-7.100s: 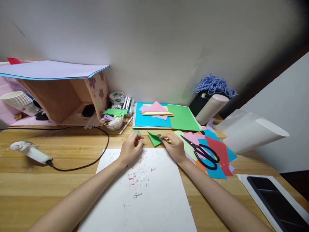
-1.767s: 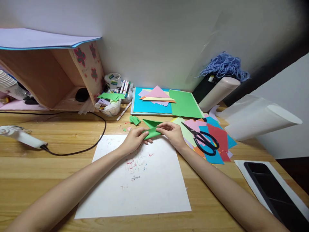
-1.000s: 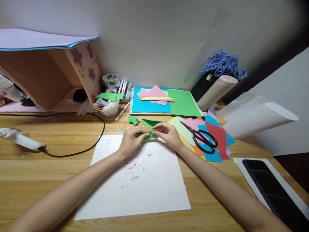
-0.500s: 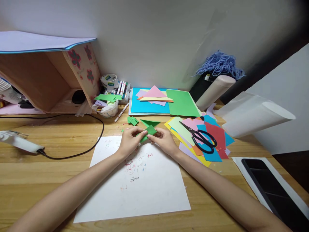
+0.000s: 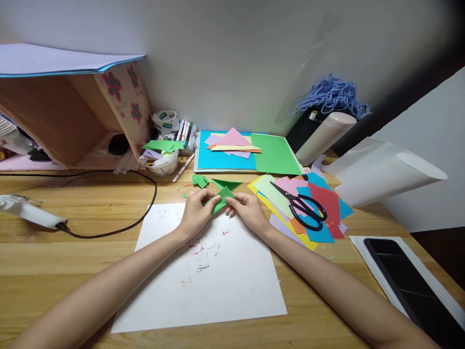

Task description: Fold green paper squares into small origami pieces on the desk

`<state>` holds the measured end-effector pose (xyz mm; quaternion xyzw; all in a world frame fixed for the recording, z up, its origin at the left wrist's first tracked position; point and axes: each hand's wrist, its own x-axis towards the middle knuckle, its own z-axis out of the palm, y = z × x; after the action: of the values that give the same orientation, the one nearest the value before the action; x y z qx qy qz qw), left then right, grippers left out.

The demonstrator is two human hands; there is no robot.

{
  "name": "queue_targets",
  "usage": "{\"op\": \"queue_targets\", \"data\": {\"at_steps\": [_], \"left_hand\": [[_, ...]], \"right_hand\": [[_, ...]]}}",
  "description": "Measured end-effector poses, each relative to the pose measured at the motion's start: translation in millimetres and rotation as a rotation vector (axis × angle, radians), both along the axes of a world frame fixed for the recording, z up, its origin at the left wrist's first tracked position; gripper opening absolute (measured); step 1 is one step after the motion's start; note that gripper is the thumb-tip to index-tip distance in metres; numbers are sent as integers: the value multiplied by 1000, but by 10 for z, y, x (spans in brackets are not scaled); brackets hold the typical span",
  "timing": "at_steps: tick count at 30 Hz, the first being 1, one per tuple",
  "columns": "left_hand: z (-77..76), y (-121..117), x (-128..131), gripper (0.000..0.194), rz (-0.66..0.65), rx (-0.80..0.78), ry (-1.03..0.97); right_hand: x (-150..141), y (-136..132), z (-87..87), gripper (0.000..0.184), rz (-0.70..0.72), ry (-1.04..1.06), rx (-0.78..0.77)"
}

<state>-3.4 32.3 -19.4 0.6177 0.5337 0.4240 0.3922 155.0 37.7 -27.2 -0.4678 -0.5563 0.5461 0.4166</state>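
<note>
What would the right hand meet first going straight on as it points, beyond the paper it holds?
Likely the left hand, whose fingers grip the same green paper; exact depth is hard to judge.

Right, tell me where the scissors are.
In the head view, the black scissors lie right of the right hand, on top of the coloured paper scraps.

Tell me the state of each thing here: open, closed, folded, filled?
Left hand, pinching green paper
Right hand, pinching green paper
Green paper, tilted, seemingly folded
Green triangle, seemingly folded
Scissors, lying flat, apparently closed
Bowl, filled with paper scraps
Box, open at the front
White sheet, flat, stained with colour
Corded tool, lying down; power cannot be told
Yarn, heaped, tangled
Loose marker, lying on its side
</note>
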Motion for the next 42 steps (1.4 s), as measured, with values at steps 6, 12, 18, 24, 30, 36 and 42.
{"op": "queue_targets", "data": {"at_steps": [6, 12, 18, 24, 30, 36, 42], "left_hand": [[0, 11, -8, 23, -51, -47, -36], [49, 14, -14, 23, -183, -27, 20], [14, 26, -31, 26, -159, -53, -76], [-1, 32, -24, 26, -176, -69, -98], [46, -9, -14, 31, -216, 31, 224], [32, -42, -7, 28, -235, 121, 424], [11, -30, -15, 31, -196, 121, 344]], "right_hand": [[14, -3, -18, 38, -8, 25, 1], [19, -10, 5, 38, -56, 47, 24], [26, -14, 38, 36, 77, -16, 8], [21, -29, 31, 41, 61, -97, 38], [30, -30, 5, 43, 20, -106, 54], [27, -28, 37, 42, 59, -80, 20], [37, -28, 33, 40, 175, -96, 23]]}}
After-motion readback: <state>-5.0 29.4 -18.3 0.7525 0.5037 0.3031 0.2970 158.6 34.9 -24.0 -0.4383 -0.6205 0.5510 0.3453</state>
